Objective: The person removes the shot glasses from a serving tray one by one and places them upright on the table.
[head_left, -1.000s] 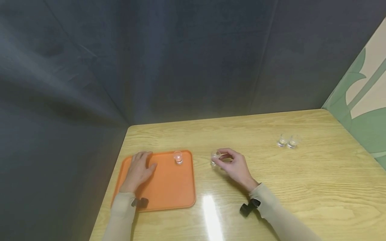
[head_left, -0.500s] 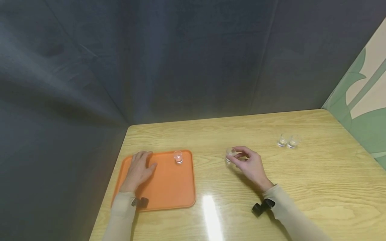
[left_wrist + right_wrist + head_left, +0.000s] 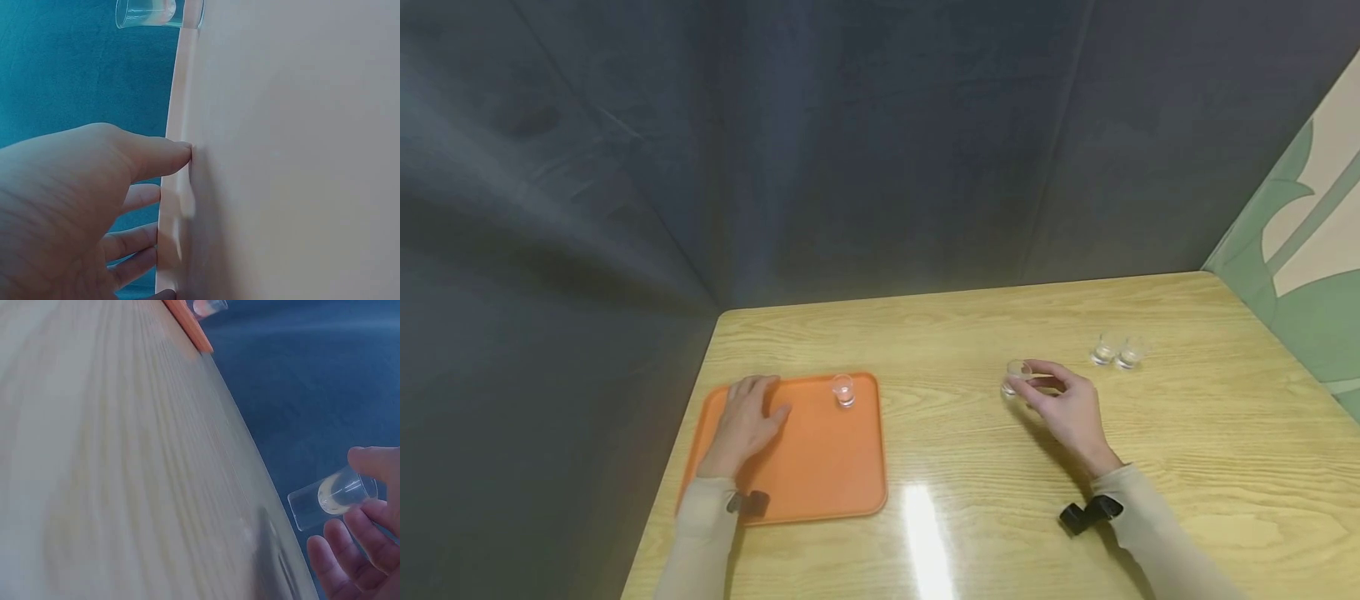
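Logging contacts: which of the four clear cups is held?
The cup pinched in the right hand, between the lone tray cup and the rightmost pair; those three are unheld.

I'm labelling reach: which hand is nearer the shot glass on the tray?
Left. The left hand is left of the shot glass; the right hand is farther, right of it, off the tray.

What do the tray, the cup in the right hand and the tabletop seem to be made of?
Tray: probably moulded plastic, smooth; the even orange colour and rounded corners suggest it.
Held cup: glossy clear glass or plastic, can't tell which; transparent, with bright highlights.
Tabletop: wood or printed laminate, fairly glossy; it shows grain lines and a bright reflection.
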`<act>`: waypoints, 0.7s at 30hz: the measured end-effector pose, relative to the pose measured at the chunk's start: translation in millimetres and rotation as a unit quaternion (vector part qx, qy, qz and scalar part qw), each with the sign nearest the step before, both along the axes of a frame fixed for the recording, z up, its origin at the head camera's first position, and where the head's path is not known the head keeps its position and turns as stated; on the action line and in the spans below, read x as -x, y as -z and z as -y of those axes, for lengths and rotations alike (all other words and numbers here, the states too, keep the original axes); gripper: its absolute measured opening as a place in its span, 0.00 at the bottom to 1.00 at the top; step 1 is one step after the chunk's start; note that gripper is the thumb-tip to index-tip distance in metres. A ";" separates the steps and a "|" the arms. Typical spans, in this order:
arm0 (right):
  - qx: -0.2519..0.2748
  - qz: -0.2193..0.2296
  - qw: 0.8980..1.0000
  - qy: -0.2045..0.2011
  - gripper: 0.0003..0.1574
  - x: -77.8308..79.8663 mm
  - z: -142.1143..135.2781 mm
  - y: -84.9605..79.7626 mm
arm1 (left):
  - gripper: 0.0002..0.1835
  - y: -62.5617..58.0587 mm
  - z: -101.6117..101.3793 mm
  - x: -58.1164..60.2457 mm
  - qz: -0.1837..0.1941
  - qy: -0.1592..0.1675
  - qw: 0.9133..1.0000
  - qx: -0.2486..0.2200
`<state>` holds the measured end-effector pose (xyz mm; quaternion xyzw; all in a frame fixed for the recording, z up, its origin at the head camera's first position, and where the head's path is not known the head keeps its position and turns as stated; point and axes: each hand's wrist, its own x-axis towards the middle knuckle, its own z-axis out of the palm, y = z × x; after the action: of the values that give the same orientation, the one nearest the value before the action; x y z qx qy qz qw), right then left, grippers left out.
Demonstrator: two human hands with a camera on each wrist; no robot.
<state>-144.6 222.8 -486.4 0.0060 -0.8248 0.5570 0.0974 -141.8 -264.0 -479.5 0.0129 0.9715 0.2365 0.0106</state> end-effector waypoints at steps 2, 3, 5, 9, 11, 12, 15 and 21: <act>-0.001 0.001 1.000 0.015 0.30 -0.5 -6.6 -0.8 | 0.31 -0.4 0.1 -0.2 0.001 0.000 1.000 0.000; -0.001 0.000 1.000 0.024 0.30 -0.7 -9.7 -1.2 | 0.31 -0.5 0.2 -0.3 0.000 0.000 1.000 0.000; -0.011 -0.004 0.999 0.046 0.29 -0.1 -15.4 -0.7 | 0.31 -0.7 0.7 -0.2 0.000 0.000 1.000 0.001; -0.030 -0.012 0.996 0.081 0.27 1.1 -24.7 3.1 | 0.31 -1.1 1.9 0.1 -0.003 0.003 1.000 0.002; -0.039 -0.015 0.995 0.096 0.26 1.3 -28.9 4.4 | 0.31 -1.2 2.3 0.5 -0.002 0.004 1.000 0.003; -0.039 -0.016 0.994 0.102 0.26 1.6 -31.3 4.6 | 0.31 -1.1 2.4 0.5 -0.002 0.005 1.000 0.003; -0.044 -0.013 0.992 0.119 0.26 2.0 -39.1 2.6 | 0.31 -0.1 2.6 1.1 -0.001 0.005 1.000 0.003; -0.036 0.013 0.988 0.150 0.30 2.9 -57.8 -4.6 | 0.31 1.0 1.4 1.6 -0.001 0.002 1.000 0.001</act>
<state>-147.5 280.6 -481.8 -0.1221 -0.8371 0.5058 0.1687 -143.4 -265.5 -480.5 0.0151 0.9717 0.2354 0.0101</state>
